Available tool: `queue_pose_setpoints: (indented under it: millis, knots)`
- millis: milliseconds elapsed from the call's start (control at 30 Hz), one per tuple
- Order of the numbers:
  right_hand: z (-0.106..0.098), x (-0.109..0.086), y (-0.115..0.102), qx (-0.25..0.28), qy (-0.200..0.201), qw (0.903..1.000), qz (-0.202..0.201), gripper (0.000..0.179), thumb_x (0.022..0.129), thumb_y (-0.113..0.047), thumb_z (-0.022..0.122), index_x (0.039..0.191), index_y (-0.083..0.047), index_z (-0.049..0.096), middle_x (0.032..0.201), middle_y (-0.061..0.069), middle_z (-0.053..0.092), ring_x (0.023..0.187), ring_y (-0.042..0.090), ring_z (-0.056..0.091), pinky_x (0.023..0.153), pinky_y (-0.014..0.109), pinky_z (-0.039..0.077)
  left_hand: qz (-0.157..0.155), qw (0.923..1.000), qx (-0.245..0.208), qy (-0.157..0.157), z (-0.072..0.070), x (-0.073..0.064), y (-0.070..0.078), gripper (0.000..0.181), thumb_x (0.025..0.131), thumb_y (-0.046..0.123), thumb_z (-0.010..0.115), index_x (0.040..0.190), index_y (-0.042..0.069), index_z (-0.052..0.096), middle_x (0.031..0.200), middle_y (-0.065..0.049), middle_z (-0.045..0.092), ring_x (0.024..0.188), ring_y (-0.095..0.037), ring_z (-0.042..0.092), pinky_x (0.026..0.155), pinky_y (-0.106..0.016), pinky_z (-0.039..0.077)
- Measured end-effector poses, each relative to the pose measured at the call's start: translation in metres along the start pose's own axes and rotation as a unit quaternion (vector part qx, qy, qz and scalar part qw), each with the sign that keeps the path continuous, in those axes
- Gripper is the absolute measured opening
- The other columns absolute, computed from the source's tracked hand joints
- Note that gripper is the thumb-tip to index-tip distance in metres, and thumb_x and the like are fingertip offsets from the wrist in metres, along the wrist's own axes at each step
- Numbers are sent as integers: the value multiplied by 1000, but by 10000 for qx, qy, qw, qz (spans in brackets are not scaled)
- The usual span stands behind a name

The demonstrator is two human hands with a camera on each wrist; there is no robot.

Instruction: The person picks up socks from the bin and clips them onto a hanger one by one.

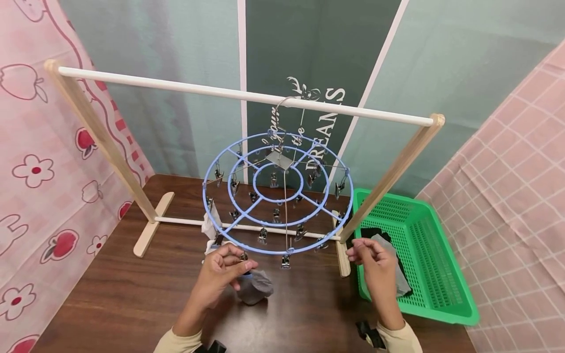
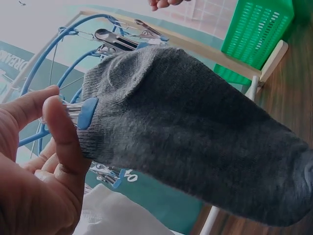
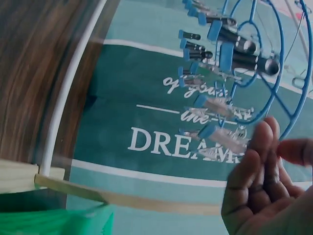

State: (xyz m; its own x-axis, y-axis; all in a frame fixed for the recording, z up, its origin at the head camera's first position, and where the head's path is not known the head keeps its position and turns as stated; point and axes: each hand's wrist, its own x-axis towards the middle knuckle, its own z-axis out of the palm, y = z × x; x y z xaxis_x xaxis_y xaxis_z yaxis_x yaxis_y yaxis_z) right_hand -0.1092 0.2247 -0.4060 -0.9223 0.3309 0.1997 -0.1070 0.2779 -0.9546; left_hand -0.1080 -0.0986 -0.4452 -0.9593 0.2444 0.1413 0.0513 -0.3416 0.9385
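Note:
In the head view my left hand (image 1: 220, 269) is at the front left of a round blue hanger (image 1: 256, 249). Its thumb and fingers pinch a metal clip (image 2: 73, 113) with blue tips. That clip bites the cuff of a dark grey sock (image 2: 195, 127), whose foot hangs free. My right hand (image 1: 375, 260) is held over the left side of a green basket (image 1: 441, 260), its fingers loosely bent and nothing between them. From the right wrist view, its fingertips overlap the lower clips of the hanger.
The hanger hooks on a white rod (image 1: 176, 87) between wooden posts (image 1: 388, 181). Several clips dangle from its rings. White cloth (image 1: 212, 223) hangs at its left. Grey and black fabric (image 1: 399, 274) lies in the basket, on the brown table (image 1: 110, 294).

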Motion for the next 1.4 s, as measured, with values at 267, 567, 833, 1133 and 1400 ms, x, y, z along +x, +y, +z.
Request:
queue_pose_setpoints:
  millis: [267, 567, 833, 1133, 1400]
  knots:
    - [-17, 25, 4, 627, 747, 9950, 226, 23, 98, -12, 56, 88, 6, 67, 66, 7, 66, 59, 17, 62, 54, 24, 51, -22, 9994, 335, 59, -2, 0, 1, 26, 86, -7, 63, 104, -20, 48, 87, -6, 74, 77, -15, 71, 42, -19, 47]
    - [-37, 61, 13, 859, 1162, 9893, 205, 22, 95, -11, 59, 83, 3, 69, 60, 4, 65, 51, 12, 61, 47, 21, 48, -33, 9984, 542, 157, -3, 0, 4, 24, 88, -5, 63, 106, -16, 53, 90, -16, 72, 78, -18, 71, 45, -22, 50]
    - [-53, 92, 35, 985, 1170, 9833, 987, 22, 97, -18, 58, 83, -5, 69, 64, 2, 65, 56, 14, 61, 47, 21, 48, -26, 9980, 628, 120, -3, 0, 3, 23, 89, -4, 63, 108, -14, 54, 94, -25, 69, 78, -20, 71, 45, -23, 50]
    - [-60, 113, 55, 1104, 1434, 9756, 1246, 21, 96, -16, 59, 81, -6, 70, 63, 2, 65, 55, 11, 60, 45, 20, 46, 52, 9983, 577, 2, -4, 2, 1, 24, 88, -5, 62, 108, -16, 54, 93, -22, 70, 78, -20, 71, 45, -22, 50]
    - [-70, 123, 83, 684, 983, 9803, 1572, 20, 98, -22, 56, 88, -11, 69, 71, -1, 67, 64, 9, 63, 50, 20, 49, 41, 9990, 454, 6, -5, 2, 3, 19, 88, -5, 62, 106, -9, 56, 93, -19, 72, 78, -19, 71, 46, -20, 50]
